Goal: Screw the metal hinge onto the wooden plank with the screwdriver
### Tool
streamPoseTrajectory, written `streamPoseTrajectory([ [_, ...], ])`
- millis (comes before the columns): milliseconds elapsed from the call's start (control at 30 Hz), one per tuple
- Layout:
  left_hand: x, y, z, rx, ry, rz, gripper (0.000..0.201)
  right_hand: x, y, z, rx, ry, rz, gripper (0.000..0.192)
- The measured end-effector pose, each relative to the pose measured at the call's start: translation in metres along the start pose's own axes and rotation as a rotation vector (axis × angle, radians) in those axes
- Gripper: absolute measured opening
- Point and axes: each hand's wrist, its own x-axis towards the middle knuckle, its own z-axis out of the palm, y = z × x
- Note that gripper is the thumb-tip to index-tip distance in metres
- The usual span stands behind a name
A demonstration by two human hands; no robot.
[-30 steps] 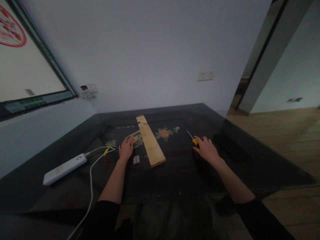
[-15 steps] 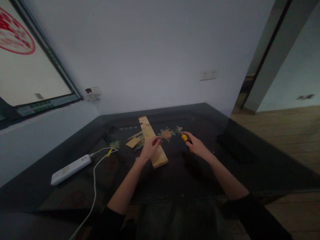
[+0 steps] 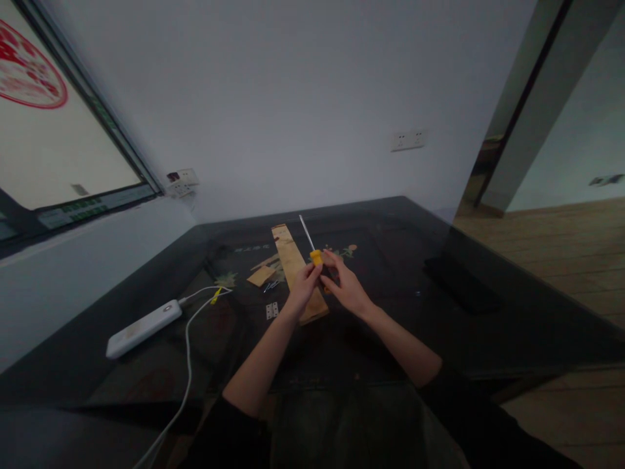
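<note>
A screwdriver (image 3: 316,258) with a yellow handle points up and away, its metal shaft bare. My right hand (image 3: 347,289) is closed around the handle from the right. From the left, the fingers of my left hand (image 3: 303,285) pinch the same handle; the lower handle is partly hidden by both hands. Beneath them lies a long wooden board (image 3: 288,253) on the black table. Left of the board are a small wooden piece (image 3: 261,275), several screws (image 3: 271,285) and a metal hinge (image 3: 272,311).
A white power strip (image 3: 144,329) lies at the left, its cable (image 3: 189,365) running over the table's front edge. At the right is a dark flat object (image 3: 461,285). The table (image 3: 390,352) meets the wall (image 3: 303,130) behind.
My right hand has brought the screwdriver leftward over the board. My left hand has left the board's surface and come to the handle. The hinge is now in fuller view.
</note>
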Motion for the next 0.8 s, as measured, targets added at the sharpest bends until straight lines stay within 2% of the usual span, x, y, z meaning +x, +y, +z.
streamPoseTrajectory([
  [100,0.016,0.002,-0.034,0.105,0.086,0.066,0.045,0.000,0.007,-0.003,0.019,0.022,0.070,0.060],
  [167,0.027,0.005,-0.070,0.215,0.205,0.078,0.042,0.000,0.014,-0.005,0.011,0.037,0.134,0.050],
  [233,0.037,0.006,-0.109,0.450,0.353,0.065,0.035,0.000,0.020,-0.006,-0.012,0.017,0.183,0.039],
  [333,0.046,0.001,-0.164,0.932,0.545,-0.044,0.027,-0.001,0.026,-0.004,-0.039,-0.036,0.197,0.031],
  [433,0.053,-0.012,-0.202,1.176,0.535,-0.190,0.034,-0.003,0.026,-0.001,-0.060,-0.075,0.182,0.027],
  [500,0.057,-0.022,-0.218,1.275,0.506,-0.258,0.037,-0.004,0.026,-0.001,-0.079,-0.103,0.184,0.025],
  [600,0.063,-0.031,-0.233,1.405,0.428,-0.271,0.037,-0.004,0.026,-0.002,-0.101,-0.128,0.196,0.024],
  [800,0.072,-0.033,-0.239,1.534,0.386,-0.279,0.041,-0.005,0.026,-0.002,-0.139,-0.138,0.191,0.023],
])
